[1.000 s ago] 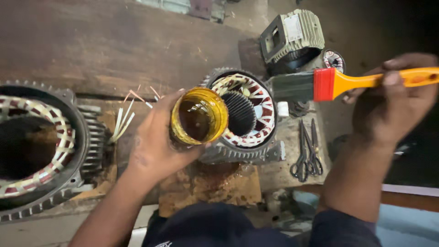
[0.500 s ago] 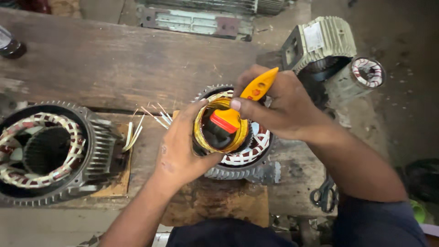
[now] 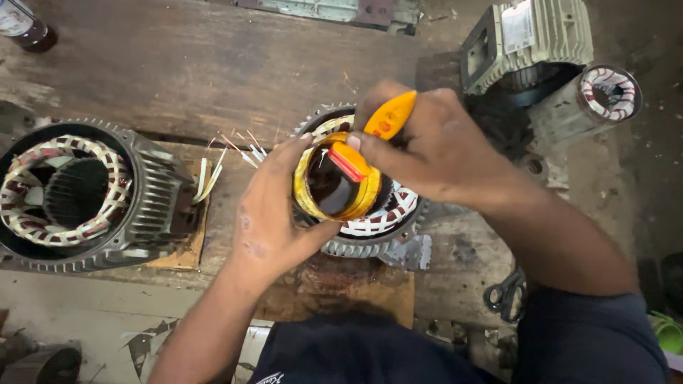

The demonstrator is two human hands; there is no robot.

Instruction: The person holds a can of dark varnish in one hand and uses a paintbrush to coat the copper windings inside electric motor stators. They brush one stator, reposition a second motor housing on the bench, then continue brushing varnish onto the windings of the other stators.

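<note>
Step in hand, as judged: loading a brush from a small can. Done well, the can stays level and steady, the bristles go in only part way, and excess is wiped on the rim so nothing drips onto the windings below.

Left hand (image 3: pixel 274 213): fingers curled firmly around the side of a small round yellow can (image 3: pixel 334 181), closed on it, holding it upright over the middle stator. Dark liquid shows inside the can.

Right hand (image 3: pixel 434 146): closed around the orange handle of a brush (image 3: pixel 373 135), thumb and fingers pinched on it. The red ferrule sits at the can's mouth; the bristles point down into the can and are mostly hidden.

Middle stator (image 3: pixel 384 220): finned metal housing with red-and-white windings, directly under the can, on a worn wooden bench (image 3: pixel 178 71).

Left stator (image 3: pixel 78 192): larger, same kind, with loose lead wires (image 3: pixel 213 171) sticking out towards the can.

Far right: a grey motor housing (image 3: pixel 526 43) and a small wound core (image 3: pixel 605 96) just beside it.

Near right: scissors (image 3: pixel 505 291) on the bench edge.

Far left corner: a dark bottle (image 3: pixel 25 25), partly cut off.
</note>
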